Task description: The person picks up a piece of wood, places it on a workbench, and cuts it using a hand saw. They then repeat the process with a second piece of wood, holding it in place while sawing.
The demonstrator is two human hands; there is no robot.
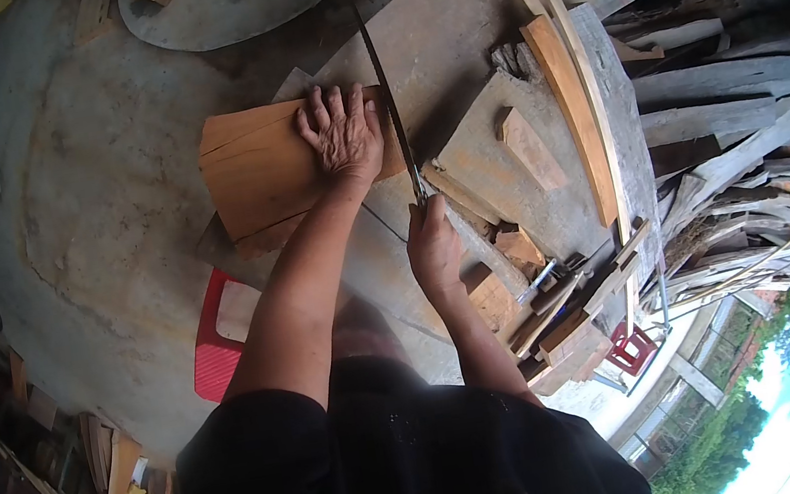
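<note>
A thick reddish-brown wood block [258, 170] lies across the edge of a grey work surface [449, 22], its left part sticking out past it. My left hand [346, 135] lies flat on the block near its right end, fingers spread. Just right of that hand, a long, thin, dark saw [386, 87] runs along the block's right end, its blade pointing away from me. My right hand [434, 236] is closed round the handle at the saw's near end. Whether the teeth are in the wood cannot be made out.
A small wood piece [531, 149] and long strips [570, 111] lie on the right of the work surface. Tools and offcuts [555, 310] sit nearer me. A red stool [217, 348] stands at left. Stacked boards [726, 84] fill the far right.
</note>
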